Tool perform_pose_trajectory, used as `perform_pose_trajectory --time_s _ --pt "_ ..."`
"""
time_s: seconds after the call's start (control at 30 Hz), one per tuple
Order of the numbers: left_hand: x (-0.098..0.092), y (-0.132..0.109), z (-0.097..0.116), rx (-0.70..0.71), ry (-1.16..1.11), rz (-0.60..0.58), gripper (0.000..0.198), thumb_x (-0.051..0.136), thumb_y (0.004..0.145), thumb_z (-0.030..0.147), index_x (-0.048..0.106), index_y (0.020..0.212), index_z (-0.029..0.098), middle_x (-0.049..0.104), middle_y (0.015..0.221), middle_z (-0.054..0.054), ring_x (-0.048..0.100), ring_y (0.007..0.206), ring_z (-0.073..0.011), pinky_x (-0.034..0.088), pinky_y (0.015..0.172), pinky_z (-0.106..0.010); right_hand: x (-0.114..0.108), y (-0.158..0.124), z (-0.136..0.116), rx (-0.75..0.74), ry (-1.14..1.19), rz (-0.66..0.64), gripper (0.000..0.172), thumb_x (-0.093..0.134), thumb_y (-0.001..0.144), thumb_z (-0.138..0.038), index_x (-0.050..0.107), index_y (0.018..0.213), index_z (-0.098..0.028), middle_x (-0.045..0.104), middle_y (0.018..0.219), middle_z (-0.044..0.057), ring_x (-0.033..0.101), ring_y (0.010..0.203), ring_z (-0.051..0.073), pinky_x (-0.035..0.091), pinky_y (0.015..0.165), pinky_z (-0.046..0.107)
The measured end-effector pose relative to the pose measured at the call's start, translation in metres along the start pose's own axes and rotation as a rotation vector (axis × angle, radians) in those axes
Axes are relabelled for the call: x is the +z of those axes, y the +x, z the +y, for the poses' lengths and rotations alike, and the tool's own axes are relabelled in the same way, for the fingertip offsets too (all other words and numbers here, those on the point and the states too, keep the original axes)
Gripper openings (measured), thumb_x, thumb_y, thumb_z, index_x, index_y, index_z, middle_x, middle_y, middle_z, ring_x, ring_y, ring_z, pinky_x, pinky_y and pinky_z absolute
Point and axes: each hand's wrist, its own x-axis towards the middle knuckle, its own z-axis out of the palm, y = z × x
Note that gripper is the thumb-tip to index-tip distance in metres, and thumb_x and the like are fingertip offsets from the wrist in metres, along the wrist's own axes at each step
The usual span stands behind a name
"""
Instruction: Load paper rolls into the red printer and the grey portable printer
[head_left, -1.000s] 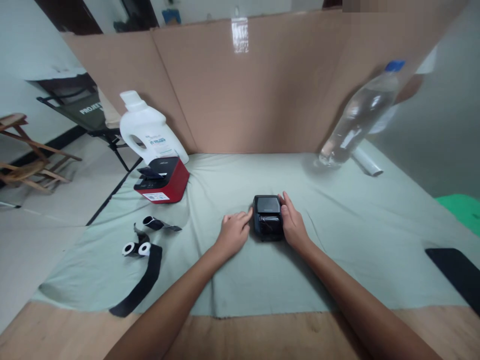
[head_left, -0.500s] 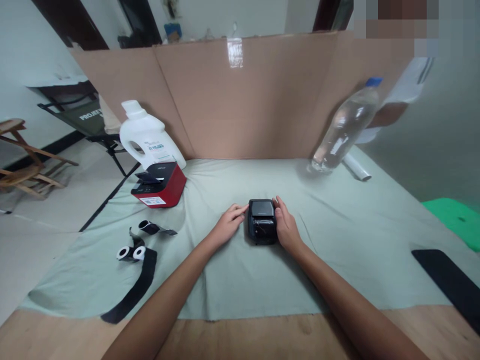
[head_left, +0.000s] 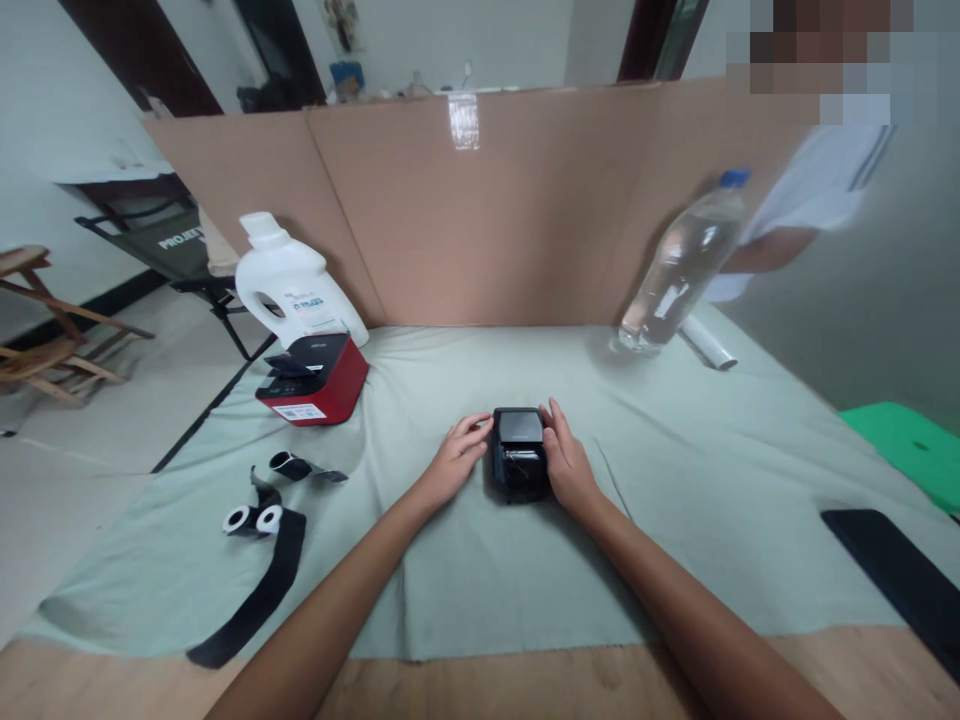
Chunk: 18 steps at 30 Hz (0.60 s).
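Observation:
A small black device like a portable printer (head_left: 520, 456), with a grey panel on top, lies on the pale green cloth in front of me. My left hand (head_left: 456, 460) rests at its left side, fingers stretched out, with the fingertips at its upper left edge. Along the right side lies my right hand (head_left: 568, 465), its fingers straight and touching the casing. Neither hand is wrapped round the device, which sits on the cloth between them.
Left on the cloth (head_left: 450, 610) lie black rolled strips (head_left: 251, 600) with white cores, a red-and-black box (head_left: 319, 380) and a white jug (head_left: 296, 285). Right are a water bottle (head_left: 682, 265), a silver roll (head_left: 709, 343) and a dark flat slab (head_left: 892, 570). Cardboard (head_left: 495, 210) stands behind; a person is beyond it.
The view has tilted and shifted slightly, so everything sits a little lower in the picture. Both hands stay beside the printer-like device. The person behind the bottle has moved an arm.

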Motion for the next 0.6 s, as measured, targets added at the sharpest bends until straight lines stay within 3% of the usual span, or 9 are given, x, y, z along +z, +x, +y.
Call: perform_pose_trajectory --time_s 0.27,0.6 --pt "0.003 0.000 -0.004 -0.006 0.007 -0.018 0.053 0.045 0.101 0.029 0.046 0.154 0.027 0.045 0.160 -0.006 0.040 0.148 -0.0213 0.027 0.126 -0.045 0.002 0.001 0.008 -0.016 0.003 0.003 0.080 0.031 0.101 -0.067 0.021 0.165 -0.020 0.041 0.161 0.014 0.042 0.148 0.029 0.033 0.123 0.052" --pt "0.009 0.023 0.010 -0.086 -0.055 0.050 0.060 0.047 0.100 0.028 0.038 0.158 0.023 0.053 0.129 -0.008 0.057 0.123 -0.0191 0.038 0.117 -0.035 0.004 0.003 0.016 -0.042 0.027 -0.021 0.079 0.034 0.103 -0.063 0.016 0.165 -0.019 0.037 0.163 0.015 0.043 0.148 0.029 0.033 0.122 0.053"
